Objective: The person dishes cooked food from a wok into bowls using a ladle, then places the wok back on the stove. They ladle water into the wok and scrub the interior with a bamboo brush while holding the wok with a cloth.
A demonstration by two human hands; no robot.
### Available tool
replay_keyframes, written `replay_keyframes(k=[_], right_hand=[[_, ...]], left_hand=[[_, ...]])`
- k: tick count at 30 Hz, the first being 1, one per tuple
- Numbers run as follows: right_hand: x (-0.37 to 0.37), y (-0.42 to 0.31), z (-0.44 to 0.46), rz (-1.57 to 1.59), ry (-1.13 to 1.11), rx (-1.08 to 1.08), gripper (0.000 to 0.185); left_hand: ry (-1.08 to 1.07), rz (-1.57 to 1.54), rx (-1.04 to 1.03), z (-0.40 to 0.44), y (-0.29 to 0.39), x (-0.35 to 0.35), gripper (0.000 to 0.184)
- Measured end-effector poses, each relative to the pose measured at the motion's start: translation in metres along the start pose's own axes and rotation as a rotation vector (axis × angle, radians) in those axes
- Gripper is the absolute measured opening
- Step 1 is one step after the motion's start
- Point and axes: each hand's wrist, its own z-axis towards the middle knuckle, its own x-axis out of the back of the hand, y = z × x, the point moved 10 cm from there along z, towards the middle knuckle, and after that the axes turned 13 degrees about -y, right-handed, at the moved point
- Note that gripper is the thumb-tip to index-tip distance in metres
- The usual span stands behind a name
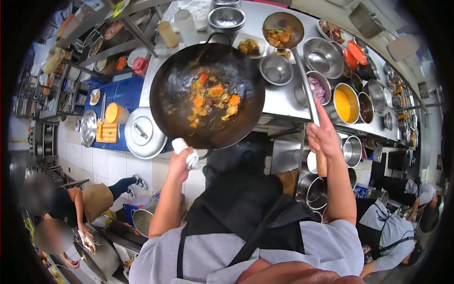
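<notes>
Nearest the wearer's body, the left hand is closed around a folded white cloth at the near edge of the wok. Its fingers are wrapped, not spread; the cloth covers the grip point, so whether a handle lies inside cannot be told. The right hand holds the ladle near the top of its wooden grip, fingers curled around the handle with the thumb laid along it.

The wok stands ahead of the left hand, its inside facing up to the camera, its far side overlapping the counter. Whether it rests there or is held clear cannot be determined. Mixed food, orange and yellow-brown, lies in the middle of the wok.

Farther out, the ladle bowl contains a similar portion. Beside it stands a white dish of food; a second dish is partly hidden beneath the bowl. A metal bowl sits just nearer.

The step in hand appears to be portioning from wok to dishes. Discharging the ladle calls for alignment over the chosen dish and a controlled wrist turn, with the wok held steady.
</notes>
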Motion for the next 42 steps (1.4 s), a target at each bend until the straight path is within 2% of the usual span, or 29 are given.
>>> replay_keyframes(k=[2, 6, 11, 14, 16, 17, 20, 22, 25, 26, 28, 29, 30, 32, 34, 36, 38, 42], right_hand=[[0.038, 0.001, 0.018, -0.237, 0.141, -0.037, 0.079], [0.112, 0.014, 0.050, -0.600, 0.253, -0.214, 0.077], [0.174, 0.036, 0.067, -0.861, 0.285, -0.166, 0.078], [0.181, 0.032, 0.065, -0.906, 0.273, -0.168, 0.077], [0.162, 0.002, 0.061, -1.257, 0.294, -0.063, 0.077], [0.164, 0.004, 0.053, -1.096, 0.307, -0.280, 0.077], [0.172, 0.009, 0.047, -1.299, 0.335, -0.322, 0.079], [0.171, 0.002, 0.051, -1.272, 0.255, 0.020, 0.077], [0.165, -0.002, 0.049, -1.264, 0.257, -0.109, 0.077], [0.157, 0.000, 0.048, -1.274, 0.230, -0.094, 0.077], [0.134, -0.017, 0.035, -1.392, 0.288, 0.085, 0.078], [0.123, -0.021, 0.030, -1.399, 0.281, 0.089, 0.078], [0.113, -0.020, 0.024, -1.115, 0.258, 0.012, 0.079], [0.085, -0.012, 0.010, -0.837, 0.239, -0.064, 0.080], [0.040, 0.014, 0.003, -0.220, 0.008, -0.084, 0.080], [0.003, 0.031, -0.001, -0.077, -0.054, -0.191, 0.079], [-0.026, 0.046, 0.002, -0.117, -0.122, -0.324, 0.077], [-0.047, 0.071, 0.023, -0.421, -0.126, -0.422, 0.077]], left_hand=[[0.022, -0.019, -0.002, -0.002, 0.001, -0.004, 0.019], [0.052, -0.046, 0.035, -0.010, 0.001, -0.014, 0.019], [0.098, -0.063, 0.080, -0.012, -0.012, -0.015, 0.031], [0.099, -0.117, 0.140, -0.016, -0.020, -0.022, 0.038], [0.117, -0.173, 0.193, -0.018, -0.030, -0.026, 0.040], [0.096, -0.226, 0.150, -0.014, -0.030, -0.028, 0.041], [0.044, -0.269, 0.123, -0.004, -0.041, -0.026, 0.036], [-0.010, -0.279, 0.108, -0.008, -0.031, -0.042, 0.035], [-0.019, -0.300, 0.077, -0.008, -0.030, -0.045, 0.032], [-0.055, -0.315, 0.058, -0.007, -0.030, -0.048, 0.033], [-0.048, -0.308, 0.037, -0.007, -0.027, -0.050, 0.031], [-0.053, -0.284, 0.030, -0.007, -0.024, -0.051, 0.029], [-0.054, -0.290, 0.027, -0.007, -0.023, -0.052, 0.029], [-0.063, -0.292, 0.028, -0.006, -0.022, -0.055, 0.024], [-0.043, -0.293, 0.017, -0.005, -0.022, -0.053, 0.022], [-0.024, -0.297, 0.006, -0.003, -0.023, -0.048, 0.021], [-0.010, -0.213, -0.021, 0.000, -0.019, -0.040, 0.024], [-0.059, -0.136, -0.130, 0.008, -0.006, -0.033, 0.024]])
